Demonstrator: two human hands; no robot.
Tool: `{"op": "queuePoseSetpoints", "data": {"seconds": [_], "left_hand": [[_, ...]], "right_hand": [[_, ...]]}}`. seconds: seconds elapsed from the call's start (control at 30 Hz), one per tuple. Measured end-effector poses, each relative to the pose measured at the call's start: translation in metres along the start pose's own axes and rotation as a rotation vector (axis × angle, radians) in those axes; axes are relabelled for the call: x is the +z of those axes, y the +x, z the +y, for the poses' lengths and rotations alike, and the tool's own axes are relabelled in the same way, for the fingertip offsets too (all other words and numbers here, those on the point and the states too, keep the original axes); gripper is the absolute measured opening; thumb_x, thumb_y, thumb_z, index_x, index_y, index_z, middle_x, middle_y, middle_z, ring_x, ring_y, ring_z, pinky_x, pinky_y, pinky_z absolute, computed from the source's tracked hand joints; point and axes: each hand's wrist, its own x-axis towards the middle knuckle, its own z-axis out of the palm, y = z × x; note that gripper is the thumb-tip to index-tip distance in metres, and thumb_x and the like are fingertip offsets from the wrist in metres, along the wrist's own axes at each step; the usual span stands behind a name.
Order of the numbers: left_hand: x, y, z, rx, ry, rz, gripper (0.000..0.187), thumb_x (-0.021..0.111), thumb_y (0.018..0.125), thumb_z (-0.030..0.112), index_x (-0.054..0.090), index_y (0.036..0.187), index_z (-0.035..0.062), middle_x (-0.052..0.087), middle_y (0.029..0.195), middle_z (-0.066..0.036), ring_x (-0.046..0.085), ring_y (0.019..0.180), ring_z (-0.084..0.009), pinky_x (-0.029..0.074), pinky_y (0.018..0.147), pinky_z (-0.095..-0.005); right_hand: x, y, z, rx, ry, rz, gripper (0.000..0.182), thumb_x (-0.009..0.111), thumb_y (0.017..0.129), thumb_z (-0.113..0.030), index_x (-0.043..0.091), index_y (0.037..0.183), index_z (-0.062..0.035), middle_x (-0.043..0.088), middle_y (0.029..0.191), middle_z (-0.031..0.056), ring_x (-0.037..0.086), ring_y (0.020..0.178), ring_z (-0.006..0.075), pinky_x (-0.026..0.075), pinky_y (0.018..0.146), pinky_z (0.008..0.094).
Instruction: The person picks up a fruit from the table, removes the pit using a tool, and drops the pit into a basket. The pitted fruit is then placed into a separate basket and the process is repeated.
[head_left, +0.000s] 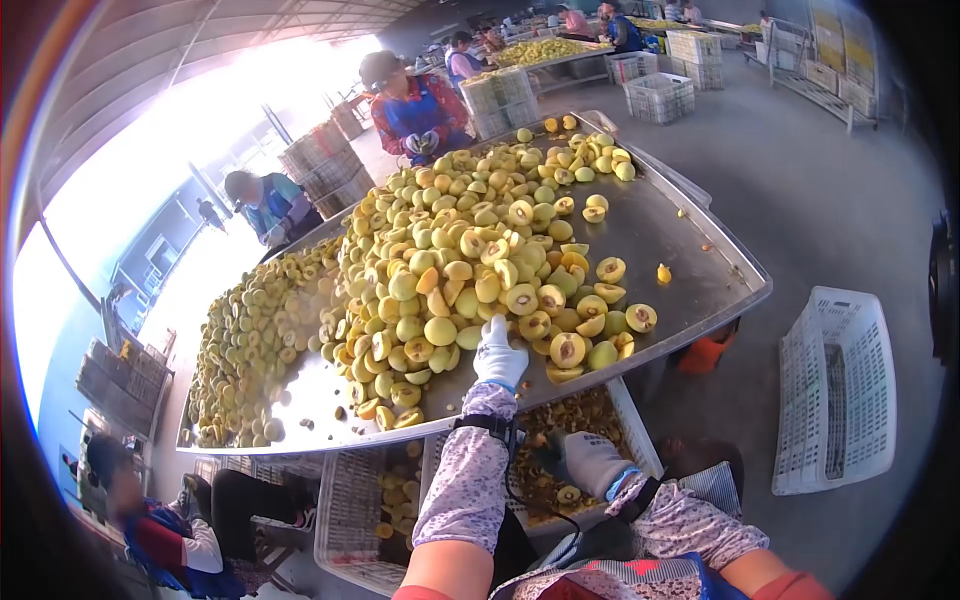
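Steel tray point(690, 240), dull and scuffed, heaped with yellow halved fruit point(450, 270), cut faces ringed round dark pit hollows. Left hand point(498, 355) in white knit glove, arm stretched forward in floral sleeve, fingers laid on the near edge of the pile (grip not discernible). Right hand point(590, 462), gloved too, held low over a plastic crate point(640, 440) of pits and scraps, closed around something dark.

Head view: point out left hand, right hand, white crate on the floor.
left hand point(499, 354), head view, back of the glove
right hand point(590, 462), head view, back of the glove
white crate point(838, 400), head view, slatted side wall
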Motion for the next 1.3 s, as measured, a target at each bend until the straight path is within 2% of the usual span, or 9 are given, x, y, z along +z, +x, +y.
{"op": "queuePoseSetpoints", "data": {"seconds": [0.33,0.43,0.53,0.63,0.7,0.73,0.77,0.87,1.3], "left_hand": [[-0.080,-0.034,0.017,-0.290,-1.048,-0.176,0.048,0.076,0.082,0.015,0.060,0.126,0.0020,0.067,0.105,-0.007,0.064,0.089,-0.0123,0.052,0.076,-0.0247],[-0.083,-0.067,0.026,-0.313,-1.155,-0.166,0.039,0.071,0.090,0.018,0.062,0.125,0.0030,0.067,0.102,-0.005,0.063,0.085,-0.0089,0.051,0.074,-0.0223],[-0.071,-0.085,0.028,-0.231,-1.194,-0.103,0.033,0.064,0.097,0.024,0.063,0.121,0.0017,0.067,0.098,-0.005,0.062,0.081,-0.0103,0.051,0.074,-0.0231],[-0.061,-0.100,0.032,-0.132,-1.304,-0.153,0.041,0.047,0.104,0.039,0.061,0.118,0.0023,0.067,0.099,-0.008,0.063,0.081,-0.0149,0.053,0.070,-0.0279],[-0.068,-0.103,0.056,-0.258,-1.519,-0.158,0.054,0.040,0.104,0.052,0.059,0.117,0.0033,0.067,0.099,-0.011,0.063,0.079,-0.0207,0.053,0.066,-0.0315],[-0.065,-0.107,0.059,-0.313,-1.470,-0.129,0.061,0.037,0.102,0.059,0.058,0.118,0.0036,0.067,0.098,-0.014,0.063,0.076,-0.0248,0.053,0.063,-0.0331],[-0.068,-0.109,0.062,-0.413,-1.560,-0.114,0.061,0.038,0.102,0.059,0.058,0.118,0.0030,0.066,0.101,-0.014,0.064,0.079,-0.0261,0.054,0.065,-0.0344],[-0.078,-0.105,0.075,-0.633,-1.664,-0.022,0.061,0.039,0.102,0.056,0.058,0.119,0.0006,0.065,0.111,-0.016,0.065,0.090,-0.0295,0.056,0.072,-0.0375],[-0.065,-0.115,0.079,-0.470,-1.550,0.026,0.047,0.038,0.106,0.044,0.058,0.112,0.0020,0.065,0.107,-0.014,0.066,0.092,-0.0238,0.053,0.076,-0.0308]], "right_hand": [[-0.006,0.001,-0.016,-0.068,0.064,0.278,0.034,0.057,0.098,-0.036,0.062,0.113,-0.0059,0.070,0.085,0.0235,0.070,0.084,0.0393,0.055,0.073,0.0452],[0.028,0.026,0.012,-0.472,-0.435,0.737,0.028,0.058,0.097,-0.026,0.062,0.113,-0.0046,0.070,0.094,0.0215,0.070,0.085,0.0369,0.055,0.070,0.0413],[0.003,0.015,-0.018,-0.393,0.653,0.615,0.027,0.055,0.101,-0.023,0.062,0.114,-0.0001,0.070,0.092,0.0213,0.071,0.090,0.0355,0.055,0.071,0.0407],[-0.001,0.011,-0.032,-0.454,0.814,0.591,0.026,0.052,0.104,-0.022,0.062,0.114,0.0006,0.069,0.091,0.0103,0.063,0.087,0.0147,0.050,0.076,0.0311],[0.006,0.010,-0.026,-0.354,0.817,0.437,0.027,0.052,0.104,-0.023,0.060,0.112,0.0013,0.069,0.092,0.0157,0.063,0.083,0.0216,0.050,0.074,0.0371],[0.003,0.007,-0.025,-0.322,0.746,0.464,0.035,0.056,0.101,-0.032,0.060,0.112,0.0009,0.068,0.095,0.0267,0.065,0.099,0.0448,0.051,0.074,0.0421],[0.007,0.012,-0.023,-0.226,0.641,0.454,0.038,0.056,0.099,-0.038,0.060,0.107,-0.0014,0.068,0.088,0.0270,0.063,0.092,0.0487,0.052,0.069,0.0478],[0.007,0.013,-0.025,-0.127,0.532,0.458,0.041,0.056,0.098,-0.043,0.059,0.105,-0.0031,0.067,0.082,0.0261,0.064,0.082,0.0485,0.051,0.065,0.0528],[0.006,0.010,-0.028,-0.186,0.690,0.358,0.041,0.057,0.099,-0.038,0.061,0.106,0.0019,0.068,0.087,0.0259,0.067,0.091,0.0451,0.053,0.073,0.0440]]}}
